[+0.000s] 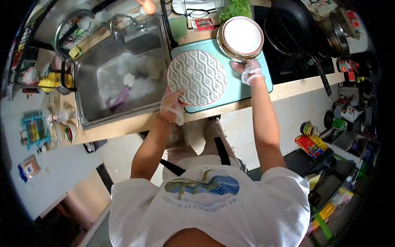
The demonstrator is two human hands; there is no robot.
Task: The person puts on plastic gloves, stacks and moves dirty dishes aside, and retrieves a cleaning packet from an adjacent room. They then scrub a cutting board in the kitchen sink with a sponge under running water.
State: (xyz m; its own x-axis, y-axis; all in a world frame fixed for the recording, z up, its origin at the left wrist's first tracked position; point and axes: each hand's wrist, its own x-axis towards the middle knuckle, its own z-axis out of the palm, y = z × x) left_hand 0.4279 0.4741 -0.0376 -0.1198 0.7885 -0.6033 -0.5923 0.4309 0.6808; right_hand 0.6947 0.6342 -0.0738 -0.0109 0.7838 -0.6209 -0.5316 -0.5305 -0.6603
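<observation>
My left hand (173, 103), in a clear plastic glove, grips the near-left edge of a round plate (197, 78) with a grey wavy pattern and thin red rim. The plate is over the left part of a light-blue board (242, 92). My right hand (251, 72), also gloved, holds the near edge of a small stack of dishes, topped by a white plate (242, 36) with a red rim line. This stack is at the board's far right; its lower dishes are mostly covered, and some fingers are hidden beneath.
Left of the board is a steel sink (123, 105) with a faucet (119, 33) and a purple cloth-like item (119, 98). A black pan (294, 31) sits on the cooktop (290, 72) at right, its handle jutting toward me. Leafy greens (235, 9) and eyeglasses (200, 12) lie behind.
</observation>
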